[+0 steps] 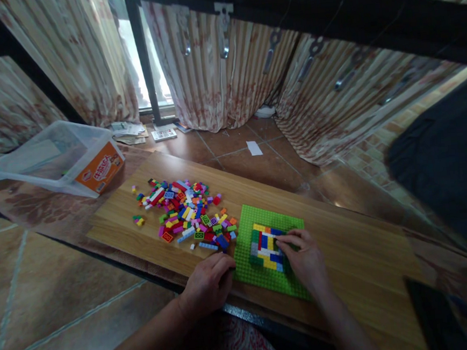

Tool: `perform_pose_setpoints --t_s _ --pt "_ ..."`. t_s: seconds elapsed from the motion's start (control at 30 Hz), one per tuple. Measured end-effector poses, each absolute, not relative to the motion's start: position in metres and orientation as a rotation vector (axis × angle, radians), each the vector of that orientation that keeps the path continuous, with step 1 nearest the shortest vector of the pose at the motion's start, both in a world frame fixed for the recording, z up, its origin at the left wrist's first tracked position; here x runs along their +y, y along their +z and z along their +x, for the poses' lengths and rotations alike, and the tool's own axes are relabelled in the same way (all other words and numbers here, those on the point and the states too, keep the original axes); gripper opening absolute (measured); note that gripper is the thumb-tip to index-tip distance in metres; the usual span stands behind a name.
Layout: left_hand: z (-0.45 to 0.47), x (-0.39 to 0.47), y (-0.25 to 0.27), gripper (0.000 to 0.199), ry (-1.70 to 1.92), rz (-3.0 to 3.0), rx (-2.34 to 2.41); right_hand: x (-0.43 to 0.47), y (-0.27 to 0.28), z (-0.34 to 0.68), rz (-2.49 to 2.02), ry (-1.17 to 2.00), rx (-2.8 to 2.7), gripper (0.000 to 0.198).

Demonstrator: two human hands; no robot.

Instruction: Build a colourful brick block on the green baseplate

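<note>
- Closest in, two forearms reach up from below, the left one [144, 333] and the right one [345, 317], with patterned cloth [250, 341] between them.
- Here's the left hand [210, 284], fingers curled, at the tabletop's [357, 262] near edge and right by the left near corner of the green baseplate [249, 276]; whether anything sits in its grip, I cannot tell.
- And the right hand [308, 255], thumb and forefinger drawn in close at the right side of the brick build [265, 248]; a brick pinched there or just pressed, I cannot tell. The two hands are well apart.
- That build sits inside the baseplate's edges, bricks in yellow, blue, white, red, green and grey packed side by side.
- Off to the left, a loose brick pile [188, 211] sprawls over the tabletop, its nearest pieces just beside the baseplate's left edge; a small cluster [139, 220] lies apart, towards the tabletop's left end.
- Past the tabletop's left far corner, a clear bin [55, 173] with an orange label [100, 168].
- Beyond the far edge, white paper [254, 148] on the tiled floor [231, 143].
</note>
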State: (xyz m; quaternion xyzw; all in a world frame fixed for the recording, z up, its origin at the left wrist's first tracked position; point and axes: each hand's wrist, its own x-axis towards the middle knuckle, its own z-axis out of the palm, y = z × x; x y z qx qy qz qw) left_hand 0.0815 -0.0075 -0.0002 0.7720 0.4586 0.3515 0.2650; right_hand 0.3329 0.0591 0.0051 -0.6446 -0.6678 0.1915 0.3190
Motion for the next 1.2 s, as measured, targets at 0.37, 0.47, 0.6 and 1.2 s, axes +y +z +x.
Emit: perform_pose_setpoints --t_s 0.37,0.47,0.6,1.2 --pt "0.081 -0.008 -0.002 0.016 0.930 2.094 1.269 0.073 0.003 0.334 -1.880 0.675 -1.578 0.019" --pt "0.081 -0.008 -0.002 0.015 0.939 2.090 1.280 0.078 -0.002 0.333 -1.875 0.734 -1.552 0.016" --pt "0.082 -0.008 0.000 0.014 0.932 2.061 1.318 0.081 -0.004 0.327 -1.856 0.736 -1.504 0.011" --pt "0.124 -0.005 0.037 0.019 1.153 0.903 1.051 -0.018 0.030 0.279 -1.424 0.849 -1.360 0.019"
